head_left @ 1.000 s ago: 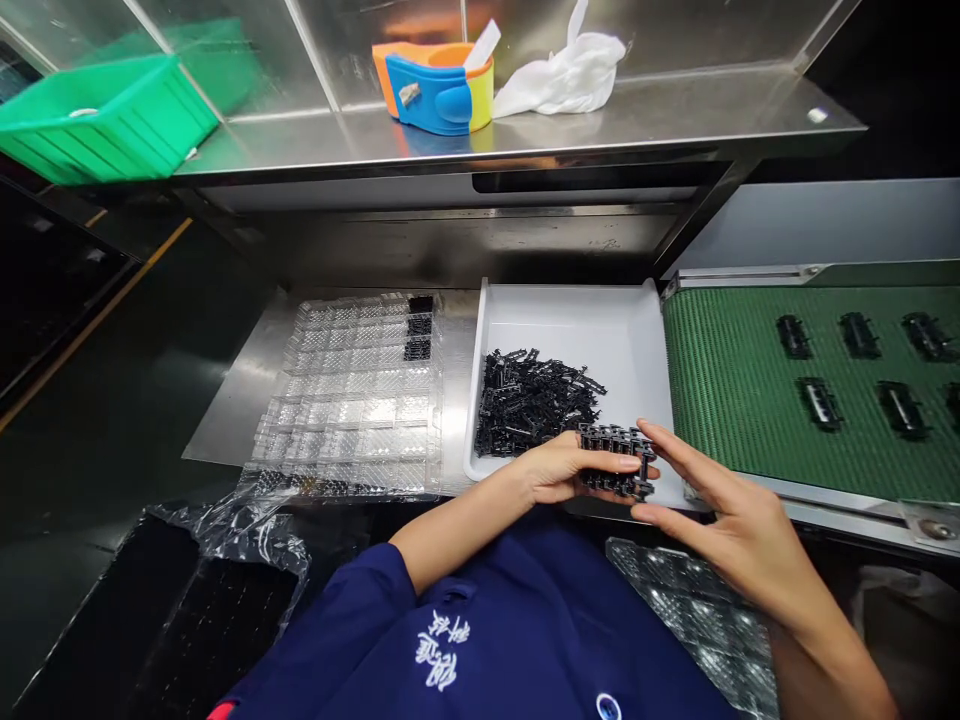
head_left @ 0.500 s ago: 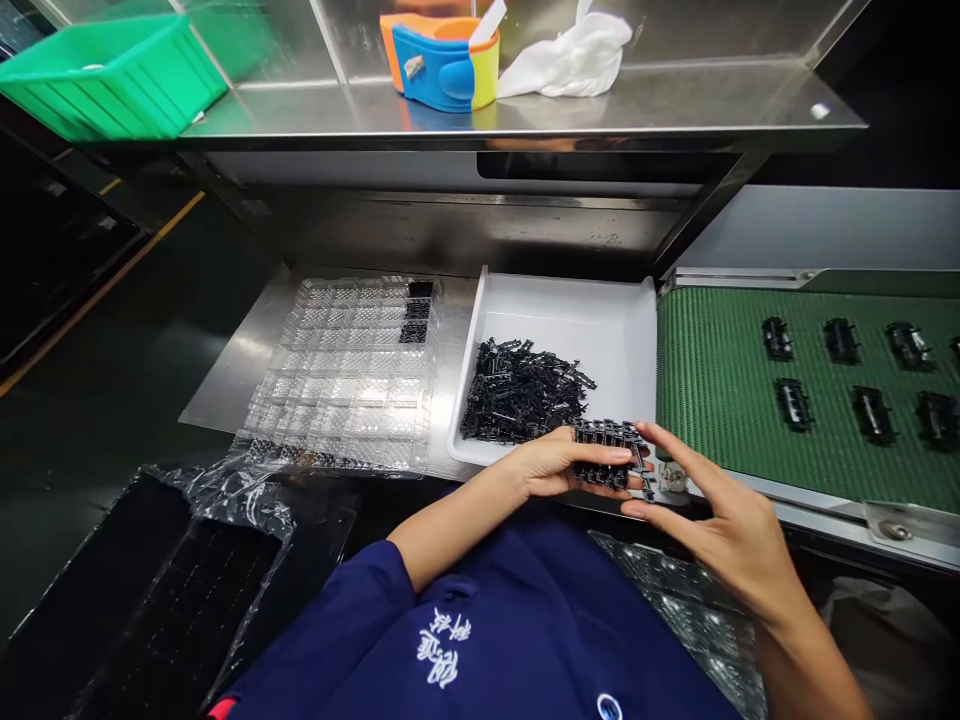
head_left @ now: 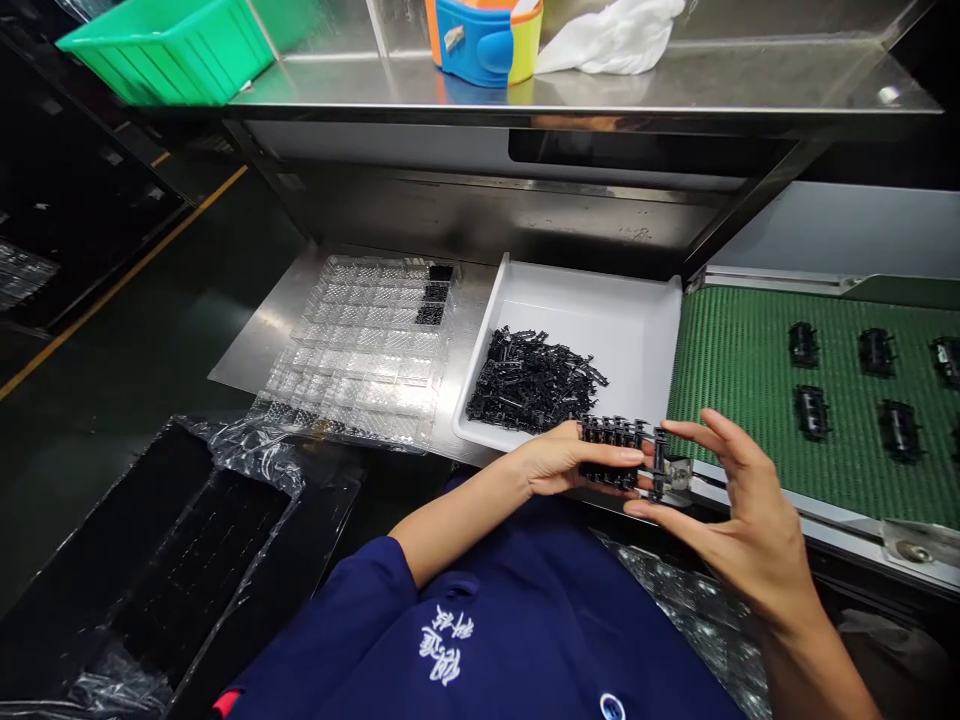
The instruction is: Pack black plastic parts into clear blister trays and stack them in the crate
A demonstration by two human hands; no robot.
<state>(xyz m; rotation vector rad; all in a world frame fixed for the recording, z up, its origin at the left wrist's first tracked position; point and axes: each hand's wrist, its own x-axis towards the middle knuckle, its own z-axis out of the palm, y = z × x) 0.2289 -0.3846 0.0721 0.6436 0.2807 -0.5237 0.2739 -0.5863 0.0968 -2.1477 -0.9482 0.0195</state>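
Observation:
My left hand (head_left: 559,460) is wrapped round a row of several black plastic parts (head_left: 611,450) lined up side by side, its thumb across them. At the right end of the row one black part (head_left: 659,464) stands slightly apart. My right hand (head_left: 750,500) is around this part, fingers spread and thumb below it; whether its fingertips touch the part is hard to tell. Behind my hands a white tray (head_left: 637,340) holds a pile of loose black parts (head_left: 532,380). Left of it lie clear compartment trays (head_left: 360,350), with black parts in several compartments at the top right.
On the right a green conveyor belt (head_left: 735,380) carries several black parts. A steel shelf (head_left: 735,80) across the back holds a green bin (head_left: 172,55), a blue and orange holder (head_left: 480,45) and white cloth (head_left: 615,38). Black trays in plastic (head_left: 195,560) lie at lower left.
My right hand has opened wider, its fingers lifted and spread. The end part now stands more apart from the row. The whole view has shifted, and the belt's parts appear in different places.

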